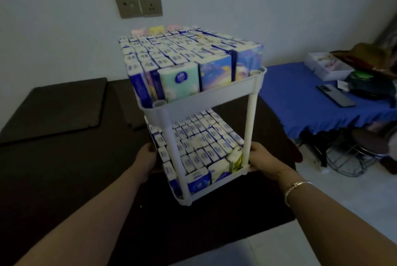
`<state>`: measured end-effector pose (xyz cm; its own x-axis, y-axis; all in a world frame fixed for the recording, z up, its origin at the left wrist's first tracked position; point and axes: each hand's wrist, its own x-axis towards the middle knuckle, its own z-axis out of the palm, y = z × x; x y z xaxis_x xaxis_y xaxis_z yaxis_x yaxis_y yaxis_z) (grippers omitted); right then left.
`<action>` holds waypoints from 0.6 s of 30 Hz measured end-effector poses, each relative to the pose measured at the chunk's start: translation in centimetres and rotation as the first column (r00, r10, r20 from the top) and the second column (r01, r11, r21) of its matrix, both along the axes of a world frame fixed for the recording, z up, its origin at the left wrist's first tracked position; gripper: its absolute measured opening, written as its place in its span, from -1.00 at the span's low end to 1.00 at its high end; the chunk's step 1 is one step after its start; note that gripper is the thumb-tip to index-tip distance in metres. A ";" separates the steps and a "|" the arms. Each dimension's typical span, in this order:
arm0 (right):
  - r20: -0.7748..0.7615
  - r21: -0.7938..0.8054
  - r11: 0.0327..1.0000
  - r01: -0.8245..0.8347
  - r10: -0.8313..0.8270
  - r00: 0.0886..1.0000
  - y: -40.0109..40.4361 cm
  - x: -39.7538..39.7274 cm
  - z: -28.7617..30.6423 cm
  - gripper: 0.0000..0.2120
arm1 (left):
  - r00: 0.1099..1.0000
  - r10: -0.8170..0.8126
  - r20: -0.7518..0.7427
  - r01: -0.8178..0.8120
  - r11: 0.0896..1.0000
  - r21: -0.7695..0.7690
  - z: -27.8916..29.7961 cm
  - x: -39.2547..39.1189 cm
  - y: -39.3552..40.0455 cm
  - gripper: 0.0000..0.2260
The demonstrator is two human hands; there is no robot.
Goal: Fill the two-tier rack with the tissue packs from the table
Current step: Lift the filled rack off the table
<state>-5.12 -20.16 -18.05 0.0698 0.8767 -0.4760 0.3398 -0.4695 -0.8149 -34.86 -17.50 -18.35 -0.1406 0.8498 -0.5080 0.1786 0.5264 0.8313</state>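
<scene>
Rack white, both tiers packed with upright tissue packs; both hands grip lower tier.

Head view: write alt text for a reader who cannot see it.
A white two-tier rack stands on a dark table, both tiers packed with upright tissue packs. The left hand and right hand hold the lower tier from either side. Behind to the right, a blue-covered table carries clutter.
</scene>
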 end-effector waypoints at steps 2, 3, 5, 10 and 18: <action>0.001 0.007 1.000 -0.015 0.015 1.000 0.3 0.2 0.2 -0.73 | 0.999 -0.011 0.030 0.012 1.000 -0.018 0.3 -0.1 0.1 -0.75; -0.002 0.013 1.000 -0.016 0.016 1.000 0.5 0.5 0.3 -0.71 | 0.999 -0.017 0.045 0.018 1.000 -0.021 0.5 0.0 0.0 -0.77; -0.025 0.010 1.000 -0.019 0.019 0.999 0.4 0.4 0.7 -0.66 | 0.996 0.023 0.085 -0.023 1.000 0.001 1.2 0.2 -0.4 -0.92; -0.071 -0.020 1.000 -0.012 0.010 0.997 -0.7 1.0 1.4 -0.68 | 0.988 0.045 0.146 -0.051 0.998 0.038 2.1 1.0 -1.4 -0.93; -0.173 -0.004 0.998 0.058 -0.057 0.983 -3.0 3.3 0.9 -0.75 | 0.992 -0.032 0.123 0.013 0.988 0.151 2.1 3.6 -1.3 -0.81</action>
<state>-1.84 -23.21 -17.11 0.0366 0.8741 -0.4844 0.1659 -0.4833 -0.8596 -31.27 -18.85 -16.23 -0.0639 0.9199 -0.3870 0.0792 0.3913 0.9169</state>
